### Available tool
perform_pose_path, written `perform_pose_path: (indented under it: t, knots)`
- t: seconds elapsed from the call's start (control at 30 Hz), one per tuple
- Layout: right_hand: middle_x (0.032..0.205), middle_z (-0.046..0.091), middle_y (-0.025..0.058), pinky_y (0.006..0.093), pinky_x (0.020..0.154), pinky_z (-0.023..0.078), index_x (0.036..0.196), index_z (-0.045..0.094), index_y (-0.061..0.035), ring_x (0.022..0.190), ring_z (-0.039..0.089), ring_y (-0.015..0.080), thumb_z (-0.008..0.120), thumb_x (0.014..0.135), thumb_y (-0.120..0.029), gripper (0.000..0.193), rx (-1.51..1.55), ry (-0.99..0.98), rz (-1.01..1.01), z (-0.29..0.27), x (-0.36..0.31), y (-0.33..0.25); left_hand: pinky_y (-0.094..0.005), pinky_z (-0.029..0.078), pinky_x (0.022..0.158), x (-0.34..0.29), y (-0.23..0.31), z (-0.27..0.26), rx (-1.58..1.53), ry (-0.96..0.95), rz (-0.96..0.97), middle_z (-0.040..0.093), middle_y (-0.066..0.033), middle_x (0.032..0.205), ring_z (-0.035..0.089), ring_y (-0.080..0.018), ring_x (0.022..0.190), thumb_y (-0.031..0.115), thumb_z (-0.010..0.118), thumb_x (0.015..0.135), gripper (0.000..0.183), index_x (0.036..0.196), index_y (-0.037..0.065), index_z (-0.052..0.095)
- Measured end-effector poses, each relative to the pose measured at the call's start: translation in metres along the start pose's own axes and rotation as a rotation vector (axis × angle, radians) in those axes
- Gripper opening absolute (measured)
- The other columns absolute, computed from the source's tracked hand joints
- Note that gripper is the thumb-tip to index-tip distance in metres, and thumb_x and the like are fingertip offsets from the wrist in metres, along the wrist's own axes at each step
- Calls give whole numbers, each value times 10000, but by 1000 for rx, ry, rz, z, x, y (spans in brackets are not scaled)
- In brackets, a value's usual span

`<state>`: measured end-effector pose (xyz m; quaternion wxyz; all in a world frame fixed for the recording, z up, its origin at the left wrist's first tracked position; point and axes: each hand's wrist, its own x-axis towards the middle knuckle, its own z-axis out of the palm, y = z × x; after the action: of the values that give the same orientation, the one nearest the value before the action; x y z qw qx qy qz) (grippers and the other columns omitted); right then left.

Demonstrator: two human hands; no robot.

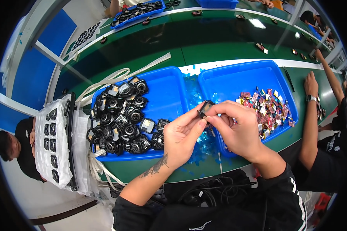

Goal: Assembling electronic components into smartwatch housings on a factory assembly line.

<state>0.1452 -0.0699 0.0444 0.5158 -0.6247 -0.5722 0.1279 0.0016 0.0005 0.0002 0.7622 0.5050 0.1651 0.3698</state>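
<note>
In the middle, a small black watch case [206, 108] is held up between my two hands, above the gap between two blue trays. My left hand [183, 138] pinches its left side with thumb and fingers closed. From the right, my right hand [237, 125] grips its edge with thumb and forefinger. Fingers cover part of the case. In the left blue tray [167, 92] lies a heap of black watch cases [121, 119] with round backs. The right blue tray [227, 82] bears a pile of small pink, white and yellow parts [264, 113].
Scraps of blue film [202, 150] litter the green table between the trays. White straps [123, 75] lie behind the left tray. A stack of padded trays [52, 146] with watch cases stands far left. Co-workers sit left and right; one forearm [310, 123] reaches over the right side.
</note>
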Motion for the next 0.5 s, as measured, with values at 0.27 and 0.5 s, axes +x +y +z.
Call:
perform_pose_path:
  t: [0.27,0.5]
  knots:
    - [685,612,75,289,477,388,807,648,-9,498,494,144,743,754,-23,110,-22,-74,43,-7,4,-1,-317,459,1020,-2,-1,2,61,-20,13,558,-189,1310,571,-207,1174,-34,553,943,433,1356,-105,447]
    - [645,515,44,291,523,408,741,518,-40,572,515,146,757,734,-25,240,-90,-55,13,-10,5,-1,-326,479,991,-4,3,-3,71,-52,63,571,-199,1296,587,-213,1155,-25,541,951,409,1344,-100,458]
